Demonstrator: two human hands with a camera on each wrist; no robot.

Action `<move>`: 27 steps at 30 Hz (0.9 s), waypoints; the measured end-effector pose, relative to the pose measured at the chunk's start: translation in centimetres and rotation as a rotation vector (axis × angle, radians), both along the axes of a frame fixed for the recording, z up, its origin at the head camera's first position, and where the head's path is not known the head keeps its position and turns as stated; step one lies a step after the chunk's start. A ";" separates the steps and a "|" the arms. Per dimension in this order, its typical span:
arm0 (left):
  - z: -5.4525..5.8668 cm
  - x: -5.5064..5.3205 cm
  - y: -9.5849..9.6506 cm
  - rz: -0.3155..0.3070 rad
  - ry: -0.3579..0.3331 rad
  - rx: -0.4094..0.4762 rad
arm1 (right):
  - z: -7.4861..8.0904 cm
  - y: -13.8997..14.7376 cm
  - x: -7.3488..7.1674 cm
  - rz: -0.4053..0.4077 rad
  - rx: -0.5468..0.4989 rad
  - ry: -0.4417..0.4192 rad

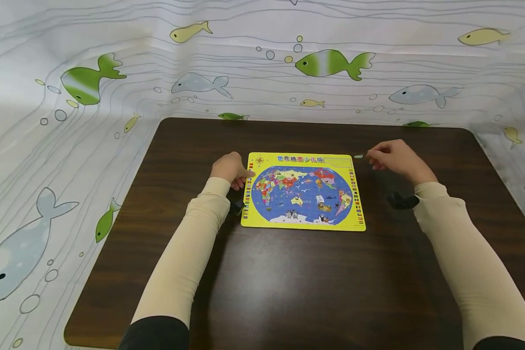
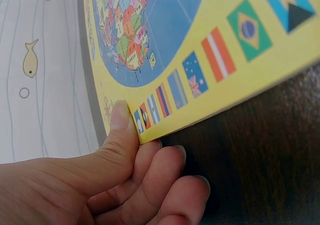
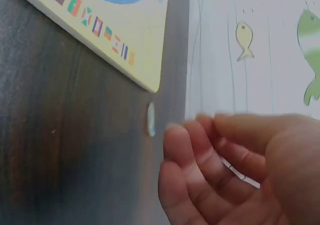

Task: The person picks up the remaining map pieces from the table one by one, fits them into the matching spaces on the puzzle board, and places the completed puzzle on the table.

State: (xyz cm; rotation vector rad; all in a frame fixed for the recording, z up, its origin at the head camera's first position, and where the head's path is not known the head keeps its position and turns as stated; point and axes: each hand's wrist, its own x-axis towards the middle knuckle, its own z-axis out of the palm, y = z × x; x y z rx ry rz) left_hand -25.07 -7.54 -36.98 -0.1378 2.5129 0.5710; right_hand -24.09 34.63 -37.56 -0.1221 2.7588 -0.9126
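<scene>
A yellow-bordered children's world map board (image 1: 306, 221) lies on the dark table. My left hand (image 1: 230, 170) grips its left edge; in the left wrist view the thumb (image 2: 120, 116) rests on top by the row of flags, with the other fingers curled at and below the edge. Just off the board's upper right corner is a small, pale, thin piece (image 1: 358, 156), which the right wrist view also shows. My right hand (image 1: 395, 158) hovers right beside that piece, fingers loosely bent and thumb near the fingertips. A narrow gap separates the fingertips from the piece.
The dark wood table (image 1: 288, 282) has rounded corners. A white sheet printed with fish (image 1: 262, 63) rises behind it and along its left side. Black wrist devices (image 1: 402, 200) are under both wrists.
</scene>
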 end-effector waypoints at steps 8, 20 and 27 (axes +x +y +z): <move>0.4 -0.1 -0.2 0.002 0.015 -0.002 | -0.7 0.5 -0.3 -0.103 -0.022 -0.031; 0.5 -0.1 -0.1 -0.002 0.006 -0.006 | -1.7 -1.8 -0.9 -0.268 0.041 -0.035; 0.0 0.1 -0.1 -0.003 -0.004 -0.005 | -2.2 -3.0 -0.9 -0.321 0.085 -0.014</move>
